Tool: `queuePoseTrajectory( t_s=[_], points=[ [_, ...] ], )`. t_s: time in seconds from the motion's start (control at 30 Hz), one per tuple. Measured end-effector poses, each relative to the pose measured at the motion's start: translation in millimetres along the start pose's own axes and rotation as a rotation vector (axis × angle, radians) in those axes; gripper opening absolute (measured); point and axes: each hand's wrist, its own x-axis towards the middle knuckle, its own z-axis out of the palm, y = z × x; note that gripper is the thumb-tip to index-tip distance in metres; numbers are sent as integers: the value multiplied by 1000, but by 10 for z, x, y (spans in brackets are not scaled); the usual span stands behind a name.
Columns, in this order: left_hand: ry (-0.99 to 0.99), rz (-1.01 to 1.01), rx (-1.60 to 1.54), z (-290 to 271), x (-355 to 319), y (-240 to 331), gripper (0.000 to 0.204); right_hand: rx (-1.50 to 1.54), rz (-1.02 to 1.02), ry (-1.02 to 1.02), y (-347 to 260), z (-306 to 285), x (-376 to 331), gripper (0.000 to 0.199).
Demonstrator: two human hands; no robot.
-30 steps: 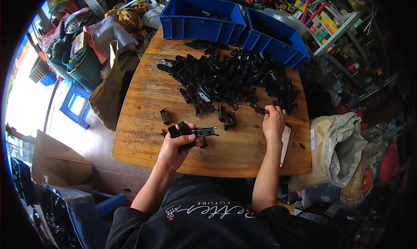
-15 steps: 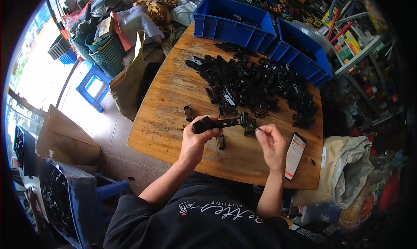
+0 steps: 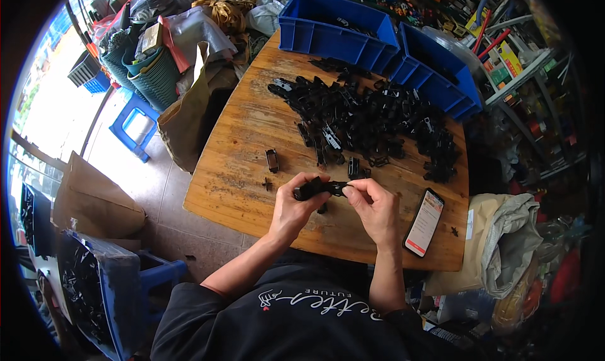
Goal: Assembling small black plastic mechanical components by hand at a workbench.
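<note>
A long black plastic part (image 3: pixel 322 188) is held level between my two hands, above the near part of the wooden table (image 3: pixel 233 191). My left hand (image 3: pixel 290 213) is wrapped round its thicker end. At the thin end, the fingers of my right hand (image 3: pixel 376 211) pinch together on it; the fingertips hide that tip. Beyond my hands spreads a big heap of black plastic parts (image 3: pixel 372 118). Loose black pieces lie nearer: a frame-like one (image 3: pixel 271 160) and a small one (image 3: pixel 267 184) at the left, and a block-like one (image 3: pixel 354 167) just past my right hand.
Two blue plastic bins (image 3: pixel 340 41) stand along the table's far edge. A phone with a lit screen (image 3: pixel 425 222) lies right of my right hand. Paper sacks (image 3: pixel 498 241) stand by the table's right side. Left of it are a sack (image 3: pixel 183 121) and a blue stool (image 3: pixel 133 128).
My right hand has moved left to grip the thin end of the black part. My left hand has shifted slightly right and down. The block-like piece now shows clear of my hands.
</note>
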Motion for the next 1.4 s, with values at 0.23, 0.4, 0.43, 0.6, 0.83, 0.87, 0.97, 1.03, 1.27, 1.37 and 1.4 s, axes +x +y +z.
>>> queuePoseTrajectory(
  t_s=[0.23,0.4,0.43,0.6,0.83,0.87,0.97,1.03,1.27,1.37,1.4],
  points=[
    [-94,-225,-416,-149,76,-77,28,-216,10,77,-57,163,37,32],
    [130,-25,-393,-391,189,28,26,-322,-226,73,198,401,-37,35],
    [122,-11,-419,-419,194,43,26,-416,-267,19,249,469,-90,35],
    [135,-21,-308,-401,164,7,30,-80,-59,-82,199,426,-116,29],
    [28,120,-53,-145,43,66,23,617,238,-307,23,141,-21,17],
    [14,116,31,-166,40,19,27,635,257,-305,77,145,-26,19],
    [-60,200,82,-192,70,-55,26,668,298,-298,156,103,-37,21],
    [-69,242,181,-181,46,-24,24,688,289,-241,210,87,-47,20],
    [-30,347,361,-130,-10,-64,23,542,251,-156,131,137,-78,17],
    [21,475,443,-70,-7,-66,26,530,210,-110,99,196,-71,16],
    [50,551,478,-61,-5,-60,27,503,205,-80,104,211,-71,27]
  ],
)
